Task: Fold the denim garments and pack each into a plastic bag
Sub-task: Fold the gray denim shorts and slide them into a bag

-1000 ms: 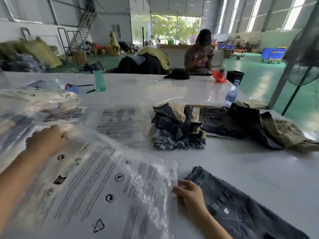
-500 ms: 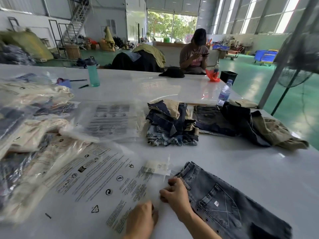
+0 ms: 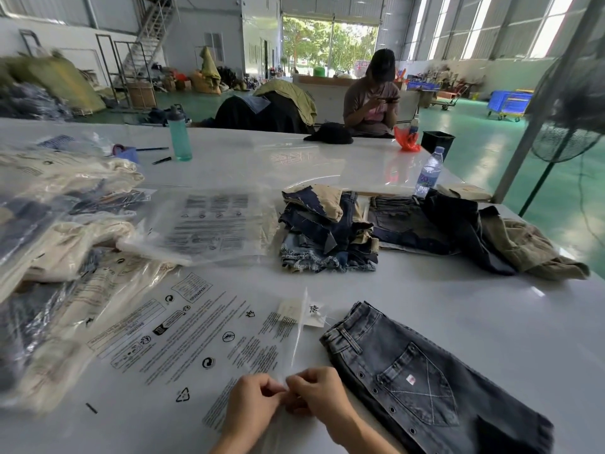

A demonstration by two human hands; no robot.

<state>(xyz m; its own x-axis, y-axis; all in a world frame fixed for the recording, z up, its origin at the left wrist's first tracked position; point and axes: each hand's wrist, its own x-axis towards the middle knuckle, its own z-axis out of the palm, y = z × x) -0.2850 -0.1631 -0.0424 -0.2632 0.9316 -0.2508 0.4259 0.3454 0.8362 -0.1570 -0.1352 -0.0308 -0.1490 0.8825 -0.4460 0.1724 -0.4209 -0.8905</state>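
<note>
Your left hand (image 3: pixel 252 407) and right hand (image 3: pixel 319 396) meet at the near edge of the flat plastic bag (image 3: pixel 183 339), and each grip pinches the thin film there, apparently working the mouth apart. The folded grey denim garment (image 3: pixel 422 385) lies on the white tabletop (image 3: pixel 458 299) just to the right of that bag, its waistband touching the bag's side edge; a paper tag (image 3: pixel 294 311) rests beside the waistband at the bag's far corner.

What could go wrong: the two layers of film may cling, so if you pinch both together the mouth will not open and you will only stretch or tear it. If you pull sharply, the bag could slide left into the heap of packed bags (image 3: pixel 55 244). When the garment goes in, its fold may come undone at the mouth, and the tag could catch on the edge.

Count, taking the bag as the landmark: one bag in your hands; one folded garment right of it; one stack of empty bags (image 3: pixel 212 224) beyond it; one pile of folded denim (image 3: pixel 327 231) beyond and to its right, pieces too overlapped to number; a loose spread of dark and khaki garments (image 3: pixel 491 237) further right; two bottles, a teal one (image 3: pixel 179 134) and a clear one (image 3: pixel 429 172), far beyond.
</note>
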